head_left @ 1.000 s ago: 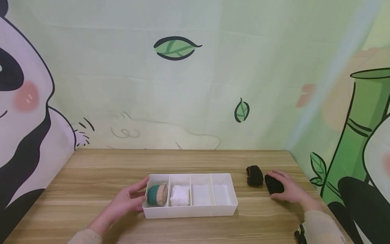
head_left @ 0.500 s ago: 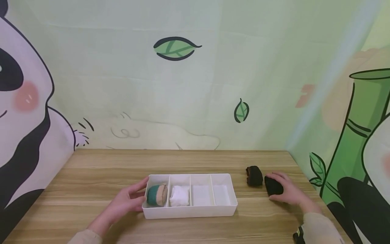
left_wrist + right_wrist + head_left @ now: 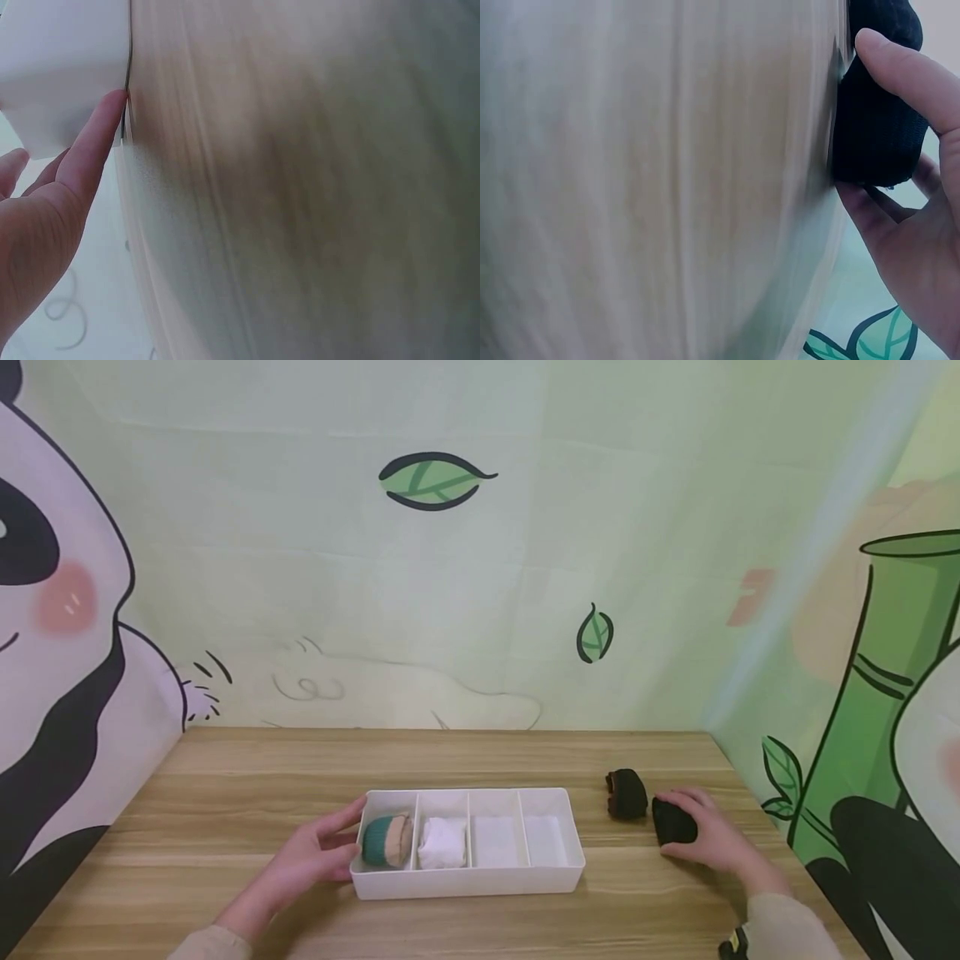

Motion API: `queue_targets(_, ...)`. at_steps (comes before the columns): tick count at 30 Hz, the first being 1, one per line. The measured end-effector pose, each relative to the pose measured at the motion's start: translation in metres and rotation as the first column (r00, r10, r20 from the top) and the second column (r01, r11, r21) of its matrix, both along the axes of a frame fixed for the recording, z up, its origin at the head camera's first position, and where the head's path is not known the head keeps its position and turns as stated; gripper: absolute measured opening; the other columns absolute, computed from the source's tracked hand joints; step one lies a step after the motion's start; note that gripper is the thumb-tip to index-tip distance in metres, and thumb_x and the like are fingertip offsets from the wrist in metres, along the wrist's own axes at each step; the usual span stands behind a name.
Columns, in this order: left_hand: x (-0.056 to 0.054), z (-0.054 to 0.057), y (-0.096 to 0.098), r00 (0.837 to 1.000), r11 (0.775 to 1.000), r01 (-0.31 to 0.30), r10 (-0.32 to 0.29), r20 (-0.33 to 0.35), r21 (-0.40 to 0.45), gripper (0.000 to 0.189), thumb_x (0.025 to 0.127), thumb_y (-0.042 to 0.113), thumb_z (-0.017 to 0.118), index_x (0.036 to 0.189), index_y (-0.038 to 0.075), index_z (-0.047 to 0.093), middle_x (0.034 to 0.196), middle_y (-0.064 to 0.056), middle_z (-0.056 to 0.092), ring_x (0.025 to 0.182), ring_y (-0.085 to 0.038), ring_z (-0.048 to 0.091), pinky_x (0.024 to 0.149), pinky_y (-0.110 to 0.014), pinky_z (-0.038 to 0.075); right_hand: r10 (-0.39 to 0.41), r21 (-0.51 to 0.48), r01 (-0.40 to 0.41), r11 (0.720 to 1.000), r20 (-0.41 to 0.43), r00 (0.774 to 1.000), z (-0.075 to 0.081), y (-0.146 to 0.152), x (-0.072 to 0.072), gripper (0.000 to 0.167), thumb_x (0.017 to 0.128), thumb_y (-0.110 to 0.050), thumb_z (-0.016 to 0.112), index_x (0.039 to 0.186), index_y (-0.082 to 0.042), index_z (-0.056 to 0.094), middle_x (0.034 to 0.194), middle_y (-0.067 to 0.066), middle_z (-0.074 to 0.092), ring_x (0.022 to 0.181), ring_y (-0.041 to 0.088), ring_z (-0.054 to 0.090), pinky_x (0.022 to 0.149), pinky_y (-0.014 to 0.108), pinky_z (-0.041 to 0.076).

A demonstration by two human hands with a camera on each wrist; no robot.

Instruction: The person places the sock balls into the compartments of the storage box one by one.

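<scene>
A white divided box [image 3: 465,883] stands on the wooden table. Its leftmost compartment holds a teal and beige rolled sock [image 3: 386,841], and the one beside that a white rolled sock [image 3: 442,842]. My left hand [image 3: 318,847] touches the box's left end with fairly straight fingers; the left wrist view has a finger [image 3: 94,146] lying along the box corner. My right hand [image 3: 712,835] grips a black rolled sock [image 3: 675,822] between thumb and fingers, low over the tabletop. Another black rolled sock [image 3: 627,794], with a brownish edge, lies just left of it.
The wooden table [image 3: 315,768] runs back to a printed cloth backdrop [image 3: 480,568] with pandas, leaves and bamboo. Two right-hand compartments of the box show bare floors. A black strap-like item [image 3: 733,943] sits at my right sleeve.
My right hand has shifted very slightly toward me, still around the black sock. My left hand and the box have stayed put.
</scene>
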State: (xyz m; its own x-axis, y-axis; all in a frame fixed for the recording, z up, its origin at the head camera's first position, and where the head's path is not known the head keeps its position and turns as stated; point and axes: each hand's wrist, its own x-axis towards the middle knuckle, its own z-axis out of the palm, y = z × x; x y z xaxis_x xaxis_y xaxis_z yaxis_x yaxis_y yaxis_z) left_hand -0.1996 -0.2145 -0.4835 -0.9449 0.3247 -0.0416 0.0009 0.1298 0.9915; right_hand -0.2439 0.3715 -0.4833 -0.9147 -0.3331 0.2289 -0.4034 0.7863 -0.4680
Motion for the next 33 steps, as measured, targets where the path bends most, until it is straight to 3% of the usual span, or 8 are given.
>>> queue_targets(17, 0.001, 0.001, -0.001, 1.000, 1.000, 0.003, -0.003, -0.022, 0.011, 0.071, 0.092, 0.003, 0.064, 0.154, 0.004, 0.031, 0.155, -0.029, 0.027, 0.130, -0.049, 0.044, 0.081, -0.041, 0.058, -0.010, -0.072, 0.011, 0.997, 0.017, 1.000, 0.006, -0.010, 0.011, 0.072, 0.070, -0.023, 0.090, 0.132, -0.004, 0.058, 0.133, 0.027, 0.045, 0.117, 0.049, 0.046, 0.090, 0.065, 0.042)
queue_targets(33, 0.000, -0.002, 0.000, 1.000, 1.000, -0.005, 0.005, -0.017, -0.002, 0.072, 0.091, 0.005, 0.067, 0.154, 0.005, 0.031, 0.155, -0.028, 0.029, 0.130, -0.049, 0.044, 0.081, -0.040, 0.058, 0.005, -0.108, -0.008, 0.994, -0.031, 1.000, 0.014, -0.019, 0.021, 0.072, 0.071, -0.022, 0.090, 0.134, -0.006, 0.056, 0.133, 0.023, 0.046, 0.119, 0.047, 0.046, 0.091, 0.065, 0.041)
